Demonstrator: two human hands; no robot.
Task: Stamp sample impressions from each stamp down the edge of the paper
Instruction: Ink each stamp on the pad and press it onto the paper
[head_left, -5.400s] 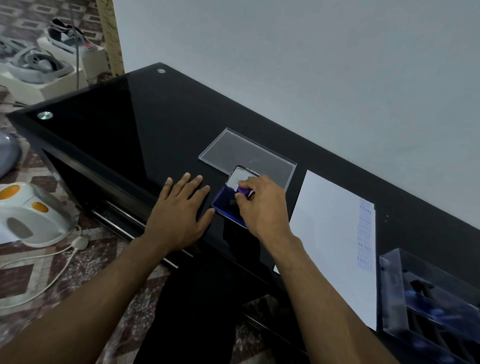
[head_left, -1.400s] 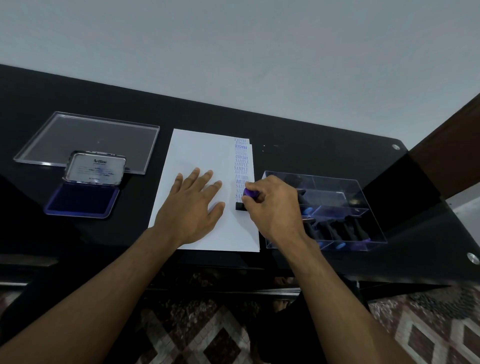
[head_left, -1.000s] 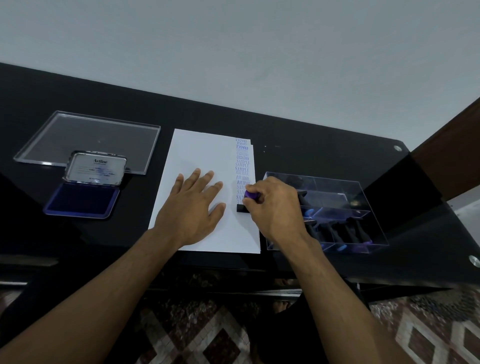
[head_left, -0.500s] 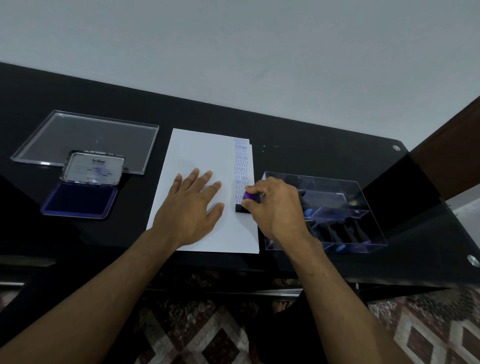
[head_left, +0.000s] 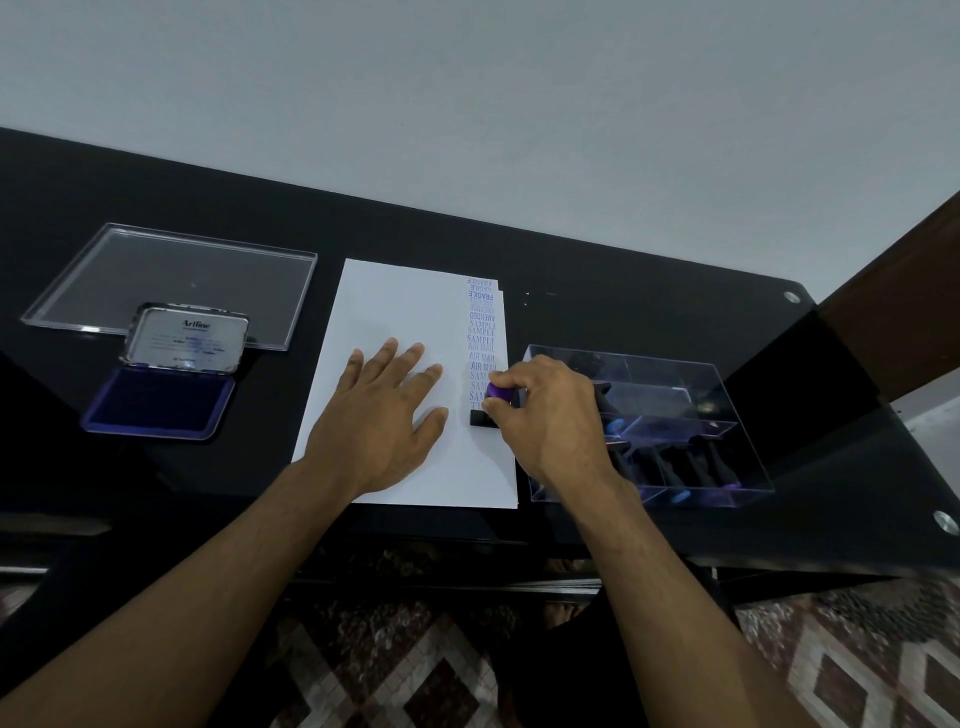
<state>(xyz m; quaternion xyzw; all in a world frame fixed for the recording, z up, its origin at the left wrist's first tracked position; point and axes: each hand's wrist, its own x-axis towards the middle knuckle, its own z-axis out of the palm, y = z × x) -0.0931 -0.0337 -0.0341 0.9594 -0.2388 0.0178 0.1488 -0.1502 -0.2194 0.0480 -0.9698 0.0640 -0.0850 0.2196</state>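
The stamp (head_left: 493, 404) sits pressed on the right edge of the paper (head_left: 395, 317), below the column of blue impressions (head_left: 482, 332), my right hand (head_left: 545, 415) clamped on it, my left hand (head_left: 382, 421) spread flat on the sheet beside it, fingers apart.

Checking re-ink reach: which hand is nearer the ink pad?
Left. The left hand lies flat on the paper, beside the ink pad; the right hand holds the stamp farther right.

We seem to be in a home: black glass counter (head_left: 675, 291) against a plain wall (head_left: 467, 104), patterned tile floor (head_left: 857, 675).
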